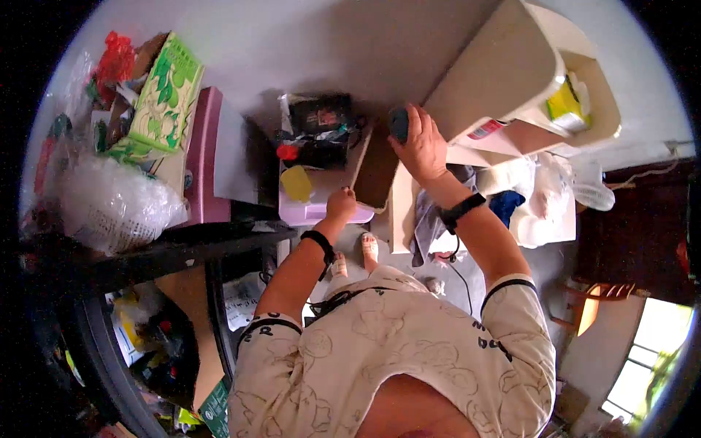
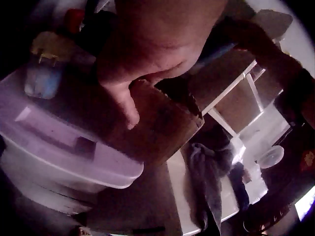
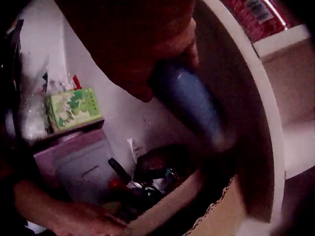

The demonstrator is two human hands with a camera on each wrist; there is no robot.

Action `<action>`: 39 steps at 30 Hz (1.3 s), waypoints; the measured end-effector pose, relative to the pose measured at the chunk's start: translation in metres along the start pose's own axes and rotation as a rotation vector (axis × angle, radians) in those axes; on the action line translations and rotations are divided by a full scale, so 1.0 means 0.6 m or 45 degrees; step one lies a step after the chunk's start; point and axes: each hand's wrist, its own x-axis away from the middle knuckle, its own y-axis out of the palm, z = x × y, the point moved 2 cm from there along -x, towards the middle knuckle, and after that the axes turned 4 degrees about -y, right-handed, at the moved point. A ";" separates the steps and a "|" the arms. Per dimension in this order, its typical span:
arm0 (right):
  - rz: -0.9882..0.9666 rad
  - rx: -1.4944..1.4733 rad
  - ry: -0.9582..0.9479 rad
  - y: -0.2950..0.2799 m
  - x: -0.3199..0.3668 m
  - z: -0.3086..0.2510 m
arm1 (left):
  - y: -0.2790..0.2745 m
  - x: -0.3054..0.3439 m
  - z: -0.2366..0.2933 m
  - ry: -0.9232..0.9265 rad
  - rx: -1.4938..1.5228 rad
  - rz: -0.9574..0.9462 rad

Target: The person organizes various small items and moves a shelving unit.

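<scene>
- My left hand (image 1: 341,204) pinches the top edge of a brown cardboard sheet (image 1: 374,169). The thumb lies flat on its face and the other fingers hook over the back.
- The cardboard stands on end at the right edge of the pink tub (image 1: 321,213), just beside a white frame (image 1: 400,208).
- My right hand (image 1: 421,150) is up higher. Its fingers are curled tight round a dark blue tube (image 1: 398,124).
- The tube is right at the lower edge of the big tan board (image 1: 496,73), which tilts over the white frame. I cannot tell if the tube touches it.
- I think the left pinch should be firm. The sheet is thin and could flop onto the black bag (image 1: 321,117) and the yellow thing (image 1: 296,182) on the tub.
- I think the tube needs a steady, straight grip and slow moves. The tan board leans, and a hard bump might make it slide.
- My own arm hides the tube's far end, so I should go gently.
</scene>
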 end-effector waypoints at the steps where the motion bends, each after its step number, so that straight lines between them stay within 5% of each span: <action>1: 0.013 -0.041 -0.005 -0.023 0.007 0.000 | -0.003 -0.005 0.005 -0.076 0.009 -0.003; 2: 0.026 -0.083 -0.021 -0.045 0.011 -0.002 | -0.006 -0.012 0.011 -0.157 0.023 0.001; 3: 0.047 -0.108 0.002 -0.067 0.016 -0.005 | -0.009 -0.003 0.027 0.138 -0.361 0.130; 4: 0.067 -0.093 0.007 -0.088 0.018 -0.009 | -0.012 -0.001 0.045 0.161 -0.362 0.141; 6: -0.029 -0.100 0.108 -0.120 0.018 -0.012 | -0.019 0.005 0.074 -0.264 0.083 0.196; 7: -0.014 -0.132 0.078 -0.127 0.017 -0.005 | -0.025 0.010 0.090 0.091 -0.211 0.127; 8: -0.007 -0.122 0.069 -0.133 0.015 -0.004 | -0.003 0.004 0.082 0.097 -0.204 0.139; 10: -0.078 -0.132 0.160 -0.133 0.008 -0.005 | 0.046 -0.013 0.055 0.058 0.147 0.176; 11: -0.070 -0.123 0.152 -0.126 0.005 -0.010 | -0.029 0.021 0.103 -0.253 0.533 0.117; 15: -0.032 -0.063 0.186 -0.081 -0.019 -0.044 | 0.113 -0.049 -0.040 -0.322 0.812 0.037; 18: -0.038 0.004 0.198 -0.068 -0.038 -0.028 | 0.121 -0.062 -0.036 -0.305 0.909 0.023; 20: 0.011 0.041 0.165 -0.074 -0.053 -0.025 | 0.001 -0.012 0.042 -0.351 0.565 0.251; 21: -0.162 0.018 0.258 -0.078 -0.062 -0.029 | -0.018 -0.007 0.049 -0.382 0.518 0.262; 25: -0.402 0.069 0.317 -0.032 -0.077 -0.012 | 0.066 -0.049 -0.016 -0.328 0.509 0.161; 27: -0.432 0.045 0.362 -0.016 -0.083 -0.005 | -0.041 0.002 0.060 -0.173 0.260 0.215; 29: -0.460 0.022 0.409 0.001 -0.074 -0.012 | -0.096 0.041 0.095 -0.263 0.229 0.200; 32: -0.344 0.013 0.495 0.047 -0.053 -0.014 | -0.098 0.065 0.079 -0.480 0.328 0.192; 35: -0.262 0.001 0.548 0.081 -0.088 0.026 | -0.090 0.029 0.087 -0.405 0.345 0.280; 39: -0.441 -0.086 0.637 0.120 -0.143 0.122 | -0.051 -0.075 0.098 -0.431 0.397 0.165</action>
